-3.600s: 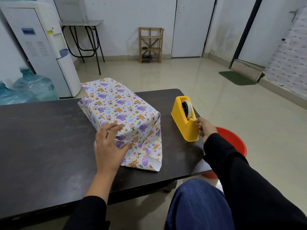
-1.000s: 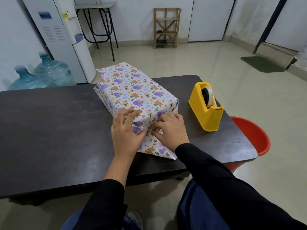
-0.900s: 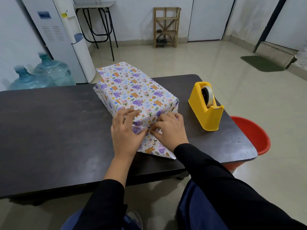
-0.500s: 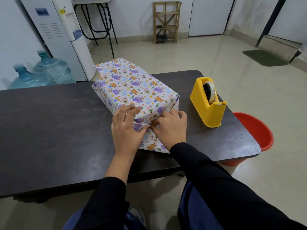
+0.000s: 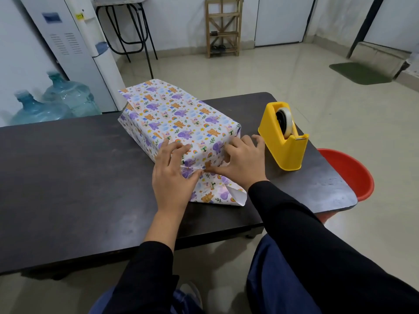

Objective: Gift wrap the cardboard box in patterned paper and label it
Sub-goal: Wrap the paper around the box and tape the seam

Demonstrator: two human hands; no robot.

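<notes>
Whereas the right hand (image 5: 243, 164) was at the yellow tape dispenser (image 5: 283, 141) 3.6 seconds earlier, it now lies on the near end of the cardboard box (image 5: 179, 116), at centre frame. The left hand (image 5: 173, 177) has not moved from that end. Both hands lie open and grip nothing. The left palm and straight fingers press the folded patterned paper (image 5: 158, 105). The right thumb presses along a thin strip of tape (image 5: 192, 167), and its fingers spread over the box's right corner.

This probably means the near end fold is being taped down. A loose triangular flap (image 5: 217, 191) juts toward the lower edge of the frame, so this end looks unfinished. No label is visible.

Counted:
- 1 wrapped box on the dark surface (image 5: 68, 177)
- 1 tape dispenser holding 1 roll, just right of the box
- 2 hands
- 1 red bucket (image 5: 349, 173) on the floor at right
- 2 blue water bottles (image 5: 68, 96) at upper left
</notes>
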